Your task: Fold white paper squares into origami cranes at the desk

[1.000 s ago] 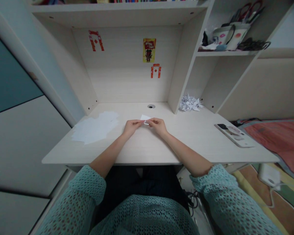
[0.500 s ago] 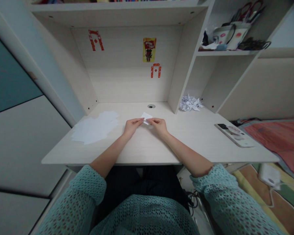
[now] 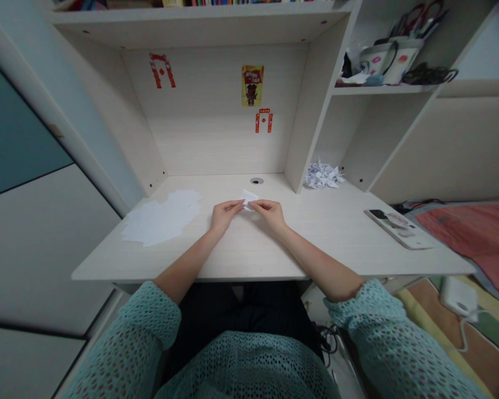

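A small piece of white paper [image 3: 249, 196] is pinched between my two hands over the middle of the desk. My left hand [image 3: 225, 214] grips its left side with thumb and fingertips. On the other side, my right hand [image 3: 270, 211] pinches the paper's right edge. The near part of the paper looks folded, though the fingers cover some of it. To the left lies a spread of flat white paper sheets [image 3: 162, 217]. At the back right, a heap of small folded paper pieces [image 3: 323, 174] sits under the shelf.
A phone [image 3: 397, 229] lies on the right of the desk [image 3: 249, 260]. Cups [image 3: 401, 58] with scissors and pens stand on the upper right shelf. Near the back wall is a round cable hole [image 3: 256, 180]. Beyond the right edge sits a white charger [image 3: 458, 296] with a cable.
Both hands stay almost in place, still pinching the paper. The paper's near edge looks slightly more folded between the fingertips. The view has shifted very slightly.
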A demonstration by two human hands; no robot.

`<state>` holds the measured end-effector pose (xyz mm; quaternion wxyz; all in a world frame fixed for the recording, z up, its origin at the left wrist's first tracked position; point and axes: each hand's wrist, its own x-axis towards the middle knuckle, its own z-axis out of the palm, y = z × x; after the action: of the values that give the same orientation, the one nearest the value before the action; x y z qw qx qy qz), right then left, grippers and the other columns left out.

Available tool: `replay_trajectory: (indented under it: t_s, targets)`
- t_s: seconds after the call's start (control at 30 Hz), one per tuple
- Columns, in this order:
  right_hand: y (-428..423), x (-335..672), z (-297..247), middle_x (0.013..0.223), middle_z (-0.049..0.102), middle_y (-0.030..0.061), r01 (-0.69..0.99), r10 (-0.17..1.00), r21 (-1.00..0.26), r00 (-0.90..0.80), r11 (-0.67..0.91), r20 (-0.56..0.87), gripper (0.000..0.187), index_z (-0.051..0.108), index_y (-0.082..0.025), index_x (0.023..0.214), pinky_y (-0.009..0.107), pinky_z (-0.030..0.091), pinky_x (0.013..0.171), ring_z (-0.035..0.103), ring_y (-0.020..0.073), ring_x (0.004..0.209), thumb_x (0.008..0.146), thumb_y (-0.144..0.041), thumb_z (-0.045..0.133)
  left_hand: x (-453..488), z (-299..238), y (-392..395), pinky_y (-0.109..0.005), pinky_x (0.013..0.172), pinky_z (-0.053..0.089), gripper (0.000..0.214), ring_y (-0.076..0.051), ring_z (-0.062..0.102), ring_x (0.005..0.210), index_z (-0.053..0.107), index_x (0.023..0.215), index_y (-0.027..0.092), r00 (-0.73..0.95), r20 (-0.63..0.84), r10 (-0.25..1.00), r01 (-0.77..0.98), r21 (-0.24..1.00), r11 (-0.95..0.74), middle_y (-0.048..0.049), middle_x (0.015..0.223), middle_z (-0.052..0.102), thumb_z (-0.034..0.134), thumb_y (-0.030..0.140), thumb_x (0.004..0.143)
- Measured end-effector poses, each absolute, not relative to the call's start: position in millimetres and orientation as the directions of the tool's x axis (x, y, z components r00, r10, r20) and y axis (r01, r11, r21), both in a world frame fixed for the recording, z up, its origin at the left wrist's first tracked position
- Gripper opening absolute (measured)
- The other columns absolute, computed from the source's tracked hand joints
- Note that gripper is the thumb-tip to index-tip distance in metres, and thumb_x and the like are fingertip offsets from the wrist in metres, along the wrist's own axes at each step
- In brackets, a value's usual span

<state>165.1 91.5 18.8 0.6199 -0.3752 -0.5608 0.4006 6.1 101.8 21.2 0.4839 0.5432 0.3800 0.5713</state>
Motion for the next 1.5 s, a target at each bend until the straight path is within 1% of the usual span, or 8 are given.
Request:
replay_trajectory:
  t_s: [0.17, 0.43, 0.57, 0.73, 0.87, 1.07, 1.27, 1.5]
  targets:
    - [93.5, 166.7, 18.1, 0.079, 0.073, 0.0059, -0.04, 0.907, -0.907, 0.039, 0.42, 0.419, 0.022, 0.074, -0.02, 0.074, 0.032, 0.048, 0.072, 0.065, 0.02, 0.074, 0.063, -0.04, 0.072, 5.4, 22.2, 102.4, -0.036, 0.09, 0.049, 0.031, -0.018, 0.065, 0.087, 0.072, 0.09, 0.016, 0.023, 0.263, 0.964, -0.154, 0.954, -0.257, -0.0078, 0.096, 0.071, 0.074, 0.029, 0.062]
    - [92.3, 167.3, 19.2, 0.084, 0.073, 0.0064, -0.087, 0.916, -0.911, 0.036, 0.402, 0.401, 0.026, 0.074, -0.02, 0.08, 0.032, 0.049, 0.075, 0.065, 0.02, 0.076, 0.06, -0.037, 0.075, 3.6, 22.8, 103.7, -0.036, 0.088, 0.05, 0.03, -0.018, 0.065, 0.084, 0.072, 0.091, 0.017, 0.013, 0.269, 0.963, -0.146, 0.953, -0.264, -0.0077, 0.097, 0.071, 0.073, 0.03, 0.063]
    - [93.2, 167.8, 18.8, 0.078, 0.072, 0.006, -0.073, 0.926, -0.924, 0.08, 0.376, 0.37, 0.026, 0.074, -0.018, 0.076, 0.03, 0.048, 0.068, 0.063, 0.0177, 0.07, 0.06, -0.039, 0.074, 4.4, 23.0, 102.3, -0.035, 0.087, 0.05, 0.03, -0.018, 0.066, 0.084, 0.072, 0.09, 0.017, 0.033, 0.285, 0.958, -0.139, 0.951, -0.278, -0.0071, 0.095, 0.071, 0.074, 0.03, 0.063]
    - [97.4, 166.4, 14.5, 0.071, 0.07, 0.0037, -0.113, 0.948, -0.945, 0.125, 0.307, 0.293, 0.027, 0.074, -0.018, 0.074, 0.028, 0.044, 0.063, 0.058, 0.014, 0.063, 0.058, -0.04, 0.074, 7.2, 26.2, 96.3, -0.037, 0.088, 0.05, 0.03, -0.02, 0.066, 0.086, 0.072, 0.091, 0.016, 0.017, 0.303, 0.953, -0.104, 0.948, -0.299, -0.0074, 0.096, 0.071, 0.073, 0.029, 0.064]
    - [98.1, 165.3, 12.9, 0.072, 0.07, 0.004, -0.153, 0.96, -0.951, 0.127, 0.267, 0.249, 0.028, 0.073, -0.018, 0.074, 0.027, 0.043, 0.063, 0.057, 0.0139, 0.064, 0.057, -0.041, 0.074, 9.1, 31.0, 90.7, -0.038, 0.089, 0.049, 0.028, -0.021, 0.065, 0.089, 0.072, 0.091, 0.017, -0.012, 0.323, 0.946, -0.036, 0.946, -0.323, -0.0075, 0.097, 0.071, 0.073, 0.028, 0.064]
    - [98.0, 165.1, 12.3, 0.075, 0.07, 0.0043, -0.213, 0.967, -0.946, 0.12, 0.246, 0.225, 0.029, 0.073, -0.018, 0.074, 0.028, 0.044, 0.067, 0.057, 0.0137, 0.066, 0.055, -0.039, 0.077, 9.5, 31.3, 89.9, -0.037, 0.089, 0.049, 0.028, -0.021, 0.065, 0.089, 0.072, 0.09, 0.015, -0.005, 0.325, 0.946, -0.022, 0.945, -0.325, -0.0083, 0.098, 0.071, 0.073, 0.028, 0.065]
    - [97.2, 166.0, 14.1, 0.068, 0.069, 0.0025, -0.198, 0.957, -0.938, 0.113, 0.284, 0.266, 0.027, 0.073, -0.019, 0.072, 0.028, 0.043, 0.067, 0.057, 0.0131, 0.063, 0.055, -0.039, 0.077, 7.4, 30.2, 91.4, -0.037, 0.092, 0.047, 0.034, -0.022, 0.065, 0.093, 0.07, 0.096, 0.015, 0.024, 0.352, 0.936, -0.011, 0.936, -0.352, -0.0089, 0.104, 0.069, 0.073, 0.028, 0.065]
    - [94.2, 166.4, 16.6, 0.073, 0.071, 0.0036, -0.164, 0.951, -0.939, 0.13, 0.301, 0.282, 0.028, 0.073, -0.019, 0.074, 0.029, 0.044, 0.069, 0.059, 0.015, 0.066, 0.055, -0.04, 0.077, 6.5, 30.4, 92.0, -0.036, 0.093, 0.046, 0.035, -0.022, 0.064, 0.095, 0.07, 0.096, 0.015, 0.052, 0.359, 0.932, -0.014, 0.933, -0.358, -0.009, 0.106, 0.068, 0.074, 0.028, 0.063]
